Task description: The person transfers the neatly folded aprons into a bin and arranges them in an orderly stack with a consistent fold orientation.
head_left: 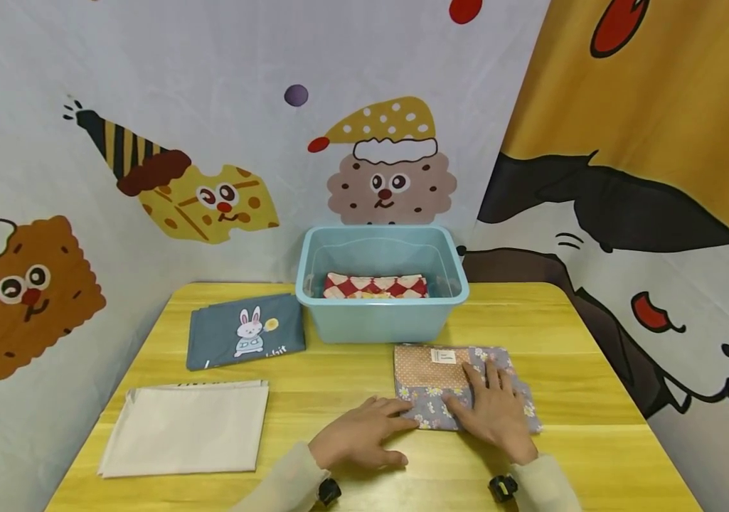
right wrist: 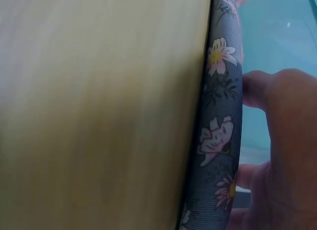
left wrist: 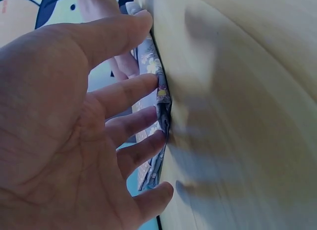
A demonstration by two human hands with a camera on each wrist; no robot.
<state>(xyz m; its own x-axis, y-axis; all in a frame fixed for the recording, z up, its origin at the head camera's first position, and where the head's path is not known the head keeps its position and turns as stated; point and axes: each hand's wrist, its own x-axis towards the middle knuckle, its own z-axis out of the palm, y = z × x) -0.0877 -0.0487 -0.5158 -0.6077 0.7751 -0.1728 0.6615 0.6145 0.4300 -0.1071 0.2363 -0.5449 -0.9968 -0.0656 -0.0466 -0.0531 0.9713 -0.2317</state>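
A folded grey floral cloth [head_left: 431, 405] with an orange dotted panel and a white label lies on the table at the right. My right hand [head_left: 497, 411] rests on its right part, fingers spread. At the cloth's lower left corner, the fingertips of my left hand [head_left: 364, 434] touch the edge, thumb apart from it. The left wrist view shows that hand [left wrist: 64, 121] with loosely extended fingers against the layered side of the cloth [left wrist: 151, 66]. From the right wrist, the rounded fold of the cloth [right wrist: 218, 121] appears beside my right hand [right wrist: 292, 126].
Behind the cloth stands a light blue plastic bin [head_left: 377, 323], with a folded red-and-white checked cloth [head_left: 377, 286] inside. To the left lie a folded blue-grey cloth [head_left: 217, 334] with a rabbit print and a folded cream cloth [head_left: 191, 430]. They share a yellow wooden table [head_left: 313, 377].
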